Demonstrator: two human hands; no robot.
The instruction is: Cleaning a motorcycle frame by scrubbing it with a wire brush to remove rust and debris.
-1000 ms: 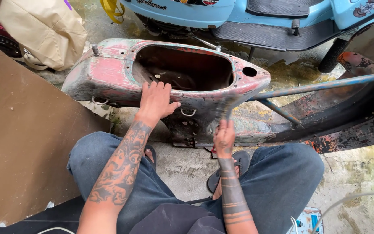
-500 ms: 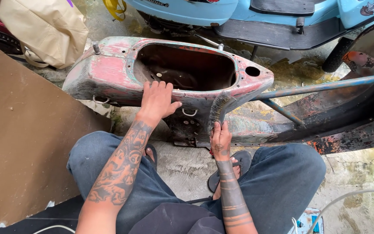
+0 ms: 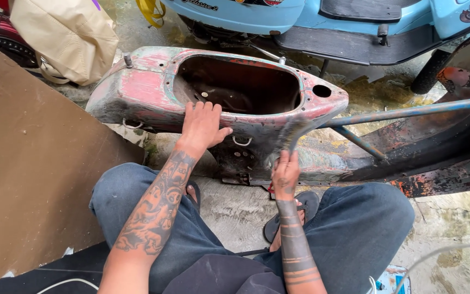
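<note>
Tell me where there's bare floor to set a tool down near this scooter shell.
Bare concrete lies between the knees, below the stripped scooter shell; more at far right. The brown board on the left is bare. It's crowded by the left hand, right hand and sandalled foot.

A scooter body shell (image 3: 153,92) is laid on the floor (image 3: 235,209) before the knees. Behind it a scooter (image 3: 311,22) is parked; a bag (image 3: 63,38) is set left, a board (image 3: 33,174) nearer left.
</note>
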